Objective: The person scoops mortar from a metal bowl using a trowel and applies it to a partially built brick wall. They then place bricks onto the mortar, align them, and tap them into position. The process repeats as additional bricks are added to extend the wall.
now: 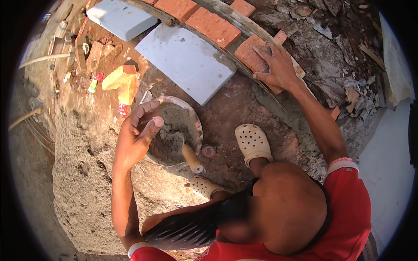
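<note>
Bright warm sunlight, bent edges, black corners

Under the right grip (278,67), the brick (249,51) is matt fired clay, rough and grainy. Left of that grip, the slab (185,61) looks smooth and matt. Just right of the left grip (136,135), the mortar (176,122) is damp, lumpy and dull; below it, the handle (190,155) looks like smooth wood. Down-left of that grip, the rock (82,182) is coarse and pitted. Below both grips, the clogs (252,140) are matt, smooth plastic, the shorts (183,228) glossy cloth.
</note>
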Action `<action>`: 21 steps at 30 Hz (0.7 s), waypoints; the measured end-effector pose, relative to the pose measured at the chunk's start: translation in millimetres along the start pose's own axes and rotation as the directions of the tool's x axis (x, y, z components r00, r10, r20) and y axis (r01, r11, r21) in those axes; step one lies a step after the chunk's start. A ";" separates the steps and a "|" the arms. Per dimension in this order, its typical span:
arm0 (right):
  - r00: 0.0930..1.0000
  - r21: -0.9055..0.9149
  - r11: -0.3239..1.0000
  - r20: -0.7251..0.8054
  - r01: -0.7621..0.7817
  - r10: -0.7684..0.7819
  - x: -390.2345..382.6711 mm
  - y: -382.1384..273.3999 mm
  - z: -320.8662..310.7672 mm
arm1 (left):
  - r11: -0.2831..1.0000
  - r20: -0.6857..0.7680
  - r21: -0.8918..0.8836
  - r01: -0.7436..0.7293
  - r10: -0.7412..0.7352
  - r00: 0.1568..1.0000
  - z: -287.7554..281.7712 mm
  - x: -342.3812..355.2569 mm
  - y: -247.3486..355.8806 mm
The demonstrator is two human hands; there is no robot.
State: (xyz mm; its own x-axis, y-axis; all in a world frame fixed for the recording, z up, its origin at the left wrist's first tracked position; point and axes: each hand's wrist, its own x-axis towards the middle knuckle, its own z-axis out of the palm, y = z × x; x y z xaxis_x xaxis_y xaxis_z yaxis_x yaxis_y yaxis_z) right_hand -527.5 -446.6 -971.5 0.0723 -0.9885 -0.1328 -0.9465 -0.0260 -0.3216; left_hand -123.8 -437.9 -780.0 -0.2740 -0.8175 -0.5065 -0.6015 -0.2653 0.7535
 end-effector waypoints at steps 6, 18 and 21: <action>0.998 -0.003 1.000 0.055 0.015 -0.014 4.2 -1.1 12.8 | 0.994 0.009 0.020 0.104 -0.104 0.994 -16.7 -44.1 -20.4; 0.993 -0.056 0.992 0.032 0.116 -0.115 10.2 -0.5 17.7 | 0.993 0.046 -0.016 0.114 -0.113 0.993 -16.3 -52.2 -38.4; 0.984 0.004 0.995 0.148 0.099 -0.098 15.2 3.8 16.4 | 0.995 0.056 0.012 0.102 -0.103 0.993 -14.6 -49.4 -38.7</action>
State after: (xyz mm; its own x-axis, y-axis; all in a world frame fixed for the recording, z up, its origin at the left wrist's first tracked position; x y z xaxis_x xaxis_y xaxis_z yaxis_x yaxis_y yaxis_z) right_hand -524.8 -459.2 -990.2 0.2109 -0.9480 -0.2382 -0.9335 -0.1230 -0.3368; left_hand -76.1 -394.6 -778.1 -0.2526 -0.7558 -0.6041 -0.6355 -0.3412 0.6926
